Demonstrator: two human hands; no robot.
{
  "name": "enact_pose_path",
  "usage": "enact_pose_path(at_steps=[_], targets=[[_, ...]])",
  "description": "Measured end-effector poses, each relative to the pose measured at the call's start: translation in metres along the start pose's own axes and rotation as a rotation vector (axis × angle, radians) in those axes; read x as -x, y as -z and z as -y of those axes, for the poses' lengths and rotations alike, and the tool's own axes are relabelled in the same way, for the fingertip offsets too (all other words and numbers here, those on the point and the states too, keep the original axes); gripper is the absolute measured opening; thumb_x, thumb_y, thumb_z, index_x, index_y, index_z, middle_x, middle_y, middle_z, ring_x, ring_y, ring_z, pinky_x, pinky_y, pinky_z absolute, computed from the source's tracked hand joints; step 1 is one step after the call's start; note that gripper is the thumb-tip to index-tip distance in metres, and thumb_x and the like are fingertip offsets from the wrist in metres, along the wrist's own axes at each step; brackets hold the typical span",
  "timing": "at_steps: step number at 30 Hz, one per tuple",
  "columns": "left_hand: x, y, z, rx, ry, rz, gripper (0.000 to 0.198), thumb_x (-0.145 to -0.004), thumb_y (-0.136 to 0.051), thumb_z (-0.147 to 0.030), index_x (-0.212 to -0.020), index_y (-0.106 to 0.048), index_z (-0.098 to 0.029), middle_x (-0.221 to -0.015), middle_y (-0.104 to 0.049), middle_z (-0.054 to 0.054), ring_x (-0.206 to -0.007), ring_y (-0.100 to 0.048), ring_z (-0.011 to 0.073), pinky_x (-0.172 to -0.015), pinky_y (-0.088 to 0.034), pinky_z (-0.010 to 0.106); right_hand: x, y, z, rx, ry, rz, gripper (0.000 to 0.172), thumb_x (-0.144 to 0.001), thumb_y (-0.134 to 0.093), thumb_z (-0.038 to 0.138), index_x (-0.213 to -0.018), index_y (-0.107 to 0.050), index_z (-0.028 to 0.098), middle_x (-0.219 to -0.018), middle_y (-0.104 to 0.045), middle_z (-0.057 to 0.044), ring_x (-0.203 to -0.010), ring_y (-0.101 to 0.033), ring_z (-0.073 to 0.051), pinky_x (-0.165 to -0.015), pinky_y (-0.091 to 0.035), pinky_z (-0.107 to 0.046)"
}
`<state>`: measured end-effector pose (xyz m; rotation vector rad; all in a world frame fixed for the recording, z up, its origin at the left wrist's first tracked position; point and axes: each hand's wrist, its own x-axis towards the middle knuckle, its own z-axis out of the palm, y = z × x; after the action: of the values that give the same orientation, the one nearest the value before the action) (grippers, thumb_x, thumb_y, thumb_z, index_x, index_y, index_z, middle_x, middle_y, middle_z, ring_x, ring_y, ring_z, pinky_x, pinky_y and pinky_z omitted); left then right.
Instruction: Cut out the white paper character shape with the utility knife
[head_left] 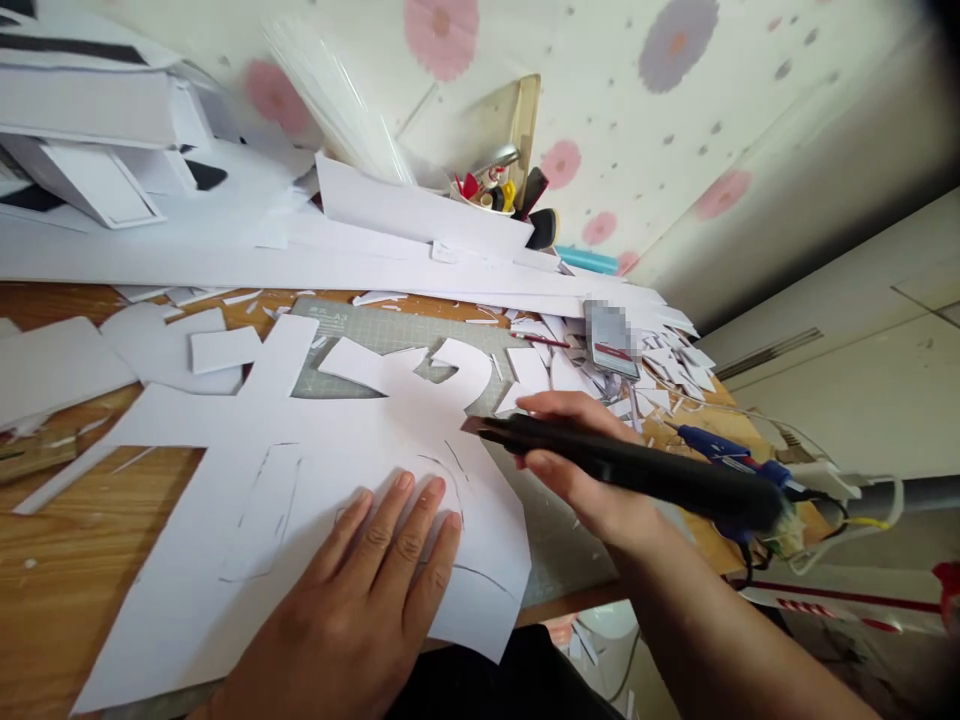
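**Cutting a curved piece out of white board**

Grip first: the left hand (pixel 375 590) lies flat and spread on the white foam sheet (pixel 315 480), fingers apart, pressing it down and closed on nothing. Right of that hand, the right hand (pixel 570 460) is clamped around a long black cutting tool (pixel 637 470), whose tip meets the sheet at its upper right edge, just beyond the left hand's fingertips.

Taking the white foam sheet as the landmark and going left to right: left of it lie loose white offcuts (pixel 217 348) on the wooden counter (pixel 82 560). On the sheet itself, a cut rectangular outline (pixel 266 510) sits left of the pressing hand, its piece not yet lifted out. A curved cut line (pixel 450 470) runs around the fingertips and down towards the sheet's lower right edge. Under the sheet's upper part a grey-green cutting mat (pixel 390 330) shows through shaped gaps where pieces are already gone. Right of the sheet is a heap of small white scraps (pixel 660 360), then a blue-handled tool (pixel 712 445) with wires.

Judging from this, several shapes are already cut and removed; the curved piece looks partly traced, and both it and the rectangle remain to be freed.
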<state>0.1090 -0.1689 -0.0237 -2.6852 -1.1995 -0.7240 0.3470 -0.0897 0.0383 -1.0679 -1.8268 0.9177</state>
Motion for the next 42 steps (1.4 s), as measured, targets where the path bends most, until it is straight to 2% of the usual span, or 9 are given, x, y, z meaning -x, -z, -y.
enact_pose_path(at_steps=[6,18,21,23,26,28,30,34,42], targets=[[-0.006,0.008,0.005,-0.095,-0.083,-0.057,0.045,-0.098,-0.036,-0.021,-0.138,-0.048,-0.006,-0.138,-0.057,0.021,-0.120,-0.059,0.0397,-0.113,-0.022,0.050,-0.052,-0.016,-0.019,-0.097,0.058,0.197,0.021,-0.083,-0.074,0.032,-0.102,-0.070,0.022,-0.101,-0.075,-0.005,-0.092,-0.071,-0.019,-0.084,-0.059,-0.033],[-0.007,0.006,0.009,-0.077,-0.090,-0.061,0.049,-0.093,-0.043,-0.017,-0.141,-0.047,-0.010,-0.138,-0.057,0.019,-0.120,-0.060,0.0389,-0.117,-0.015,0.050,-0.050,-0.019,-0.036,-0.145,0.052,0.216,0.020,-0.084,-0.072,0.025,-0.104,-0.071,0.024,-0.100,-0.075,-0.004,-0.092,-0.070,-0.018,-0.087,-0.058,-0.034],[-0.005,0.017,0.016,0.094,-0.121,-0.057,0.058,-0.090,-0.055,-0.025,-0.145,-0.044,-0.010,-0.144,-0.053,0.017,-0.129,-0.053,0.0361,-0.121,-0.012,0.046,-0.050,-0.019,-0.037,-0.122,0.051,0.201,0.020,-0.085,-0.073,0.031,-0.103,-0.071,0.023,-0.101,-0.075,-0.005,-0.093,-0.070,-0.019,-0.087,-0.058,-0.035],[-0.005,0.027,0.024,0.405,-0.008,-0.055,0.057,-0.087,-0.063,-0.031,-0.141,-0.050,-0.016,-0.142,-0.057,0.010,-0.130,-0.054,0.0262,-0.119,-0.022,0.033,-0.051,-0.020,-0.037,-0.125,0.050,0.198,0.021,-0.085,-0.073,0.035,-0.102,-0.071,0.023,-0.101,-0.075,-0.005,-0.093,-0.070,-0.020,-0.087,-0.058,-0.036],[-0.008,0.043,0.034,1.030,0.505,-0.147,0.020,-0.089,-0.064,-0.027,-0.107,-0.070,-0.032,-0.116,-0.072,-0.003,-0.109,-0.066,0.0130,-0.095,-0.048,0.015,-0.050,-0.021,-0.036,-0.134,0.047,0.207,0.020,-0.085,-0.072,0.035,-0.101,-0.071,0.023,-0.100,-0.074,-0.005,-0.094,-0.069,-0.020,-0.087,-0.057,-0.036],[-0.013,0.051,0.036,1.434,0.866,-0.332,0.009,-0.089,-0.065,-0.029,-0.085,-0.074,-0.030,-0.093,-0.074,-0.003,-0.093,-0.070,0.0139,-0.087,-0.055,0.020,-0.049,-0.021,-0.037,-0.126,0.047,0.207,0.019,-0.086,-0.072,0.033,-0.102,-0.070,0.024,-0.100,-0.073,-0.005,-0.094,-0.069,-0.021,-0.087,-0.056,-0.036],[-0.018,0.056,0.036,1.739,1.043,-0.418,0.007,-0.081,-0.075,-0.028,-0.076,-0.075,-0.023,-0.081,-0.071,0.000,-0.084,-0.069,0.0154,-0.086,-0.058,0.027,-0.048,-0.022,-0.039,-0.109,0.057,0.186,0.019,-0.085,-0.072,0.032,-0.103,-0.071,0.024,-0.101,-0.073,-0.005,-0.094,-0.069,-0.021,-0.088,-0.056,-0.036],[-0.026,0.060,0.030,1.997,1.131,-0.437,0.005,-0.076,-0.079,-0.019,-0.075,-0.075,-0.016,-0.079,-0.070,0.003,-0.083,-0.067,0.0147,-0.085,-0.058,0.027,-0.047,-0.023,-0.043,-0.103,0.074,0.170,0.019,-0.084,-0.073,0.032,-0.102,-0.071,0.025,-0.101,-0.073,-0.005,-0.093,-0.069,-0.022,-0.088,-0.056,-0.038],[-0.027,0.060,0.022,2.164,1.138,-0.436,0.004,-0.079,-0.076,-0.015,-0.076,-0.074,-0.015,-0.082,-0.071,0.002,-0.084,-0.069,0.0148,-0.084,-0.060,0.028,-0.048,-0.023,-0.042,-0.093,0.099,0.191,0.019,-0.084,-0.070,0.029,-0.103,-0.071,0.024,-0.101,-0.073,-0.006,-0.093,-0.068,-0.022,-0.087,-0.056,-0.037]])
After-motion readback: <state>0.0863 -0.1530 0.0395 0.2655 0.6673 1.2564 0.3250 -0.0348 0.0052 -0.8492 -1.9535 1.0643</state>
